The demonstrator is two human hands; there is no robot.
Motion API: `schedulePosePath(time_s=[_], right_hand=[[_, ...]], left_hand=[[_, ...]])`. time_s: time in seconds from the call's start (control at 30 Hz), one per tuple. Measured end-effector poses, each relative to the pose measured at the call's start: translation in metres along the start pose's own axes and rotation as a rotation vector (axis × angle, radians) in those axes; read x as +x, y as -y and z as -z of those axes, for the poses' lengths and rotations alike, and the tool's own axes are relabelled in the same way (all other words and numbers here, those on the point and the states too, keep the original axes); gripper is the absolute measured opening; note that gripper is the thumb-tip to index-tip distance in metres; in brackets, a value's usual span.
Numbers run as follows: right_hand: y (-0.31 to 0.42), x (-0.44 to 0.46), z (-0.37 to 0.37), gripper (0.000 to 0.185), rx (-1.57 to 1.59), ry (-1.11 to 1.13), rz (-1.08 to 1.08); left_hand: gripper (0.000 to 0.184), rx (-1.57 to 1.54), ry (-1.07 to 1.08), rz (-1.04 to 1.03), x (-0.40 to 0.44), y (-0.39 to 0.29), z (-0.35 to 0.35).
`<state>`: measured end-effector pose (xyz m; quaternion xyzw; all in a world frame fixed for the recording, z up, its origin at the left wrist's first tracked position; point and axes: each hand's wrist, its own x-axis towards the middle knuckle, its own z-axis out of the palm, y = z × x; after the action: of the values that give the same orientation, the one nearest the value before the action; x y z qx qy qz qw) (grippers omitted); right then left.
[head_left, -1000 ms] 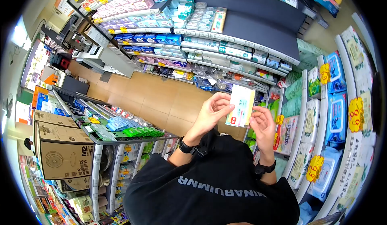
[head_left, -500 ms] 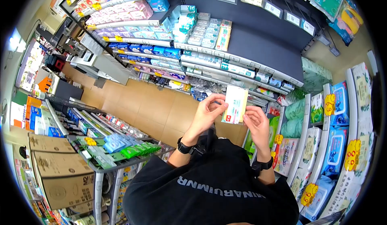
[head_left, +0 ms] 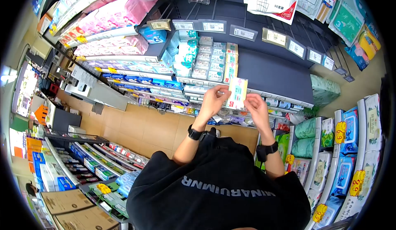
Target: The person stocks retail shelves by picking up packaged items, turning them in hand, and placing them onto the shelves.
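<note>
Between my hands is a small flat packet (head_left: 237, 93), white and yellow with coloured print, held upright in front of the shelf. My left hand (head_left: 213, 103) is closed on its left edge, thumb and fingers pinching. My right hand (head_left: 258, 111) pinches its lower right edge. Just beyond the packet, on the grey shelf (head_left: 272, 75), stands a row of similar-looking packets (head_left: 231, 67). Left of that row are stacked small clear boxes (head_left: 208, 61).
Pink packages (head_left: 111, 17) fill the shelves at left. Price tags (head_left: 243, 33) hang from hooks above. Wet-wipe packs (head_left: 343, 174) line the right-hand shelves. Behind at lower left are cardboard boxes (head_left: 68, 201) and a display rack (head_left: 99, 160). Tan floor tiles (head_left: 144, 127) lie between.
The view has shifted, and the shelf with similar packets looks nearer. My hands have raised the packet toward that shelf, and it now appears tilted slightly; both hands still hold it.
</note>
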<state>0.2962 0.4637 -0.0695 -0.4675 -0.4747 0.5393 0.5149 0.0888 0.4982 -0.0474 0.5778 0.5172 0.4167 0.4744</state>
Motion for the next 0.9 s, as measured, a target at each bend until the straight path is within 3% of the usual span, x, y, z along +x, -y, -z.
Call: schedulePosePath(time_s=[0.37, 0.47, 0.9], right_hand=[[-0.047, 0.139, 0.0, 0.022, -0.309, -0.17, 0.102], [-0.066, 0.17, 0.007, 0.022, -0.267, -0.175, 0.08], [-0.091, 0.237, 0.005, 0.02, -0.504, -0.293, 0.065]], left_hand=[[0.034, 0.215, -0.046, -0.118, 0.144, 0.054, 0.005], [0.033, 0.221, -0.07, -0.104, 0.171, 0.063, 0.003], [0.03, 0.224, -0.091, -0.08, 0.236, 0.093, -0.004]])
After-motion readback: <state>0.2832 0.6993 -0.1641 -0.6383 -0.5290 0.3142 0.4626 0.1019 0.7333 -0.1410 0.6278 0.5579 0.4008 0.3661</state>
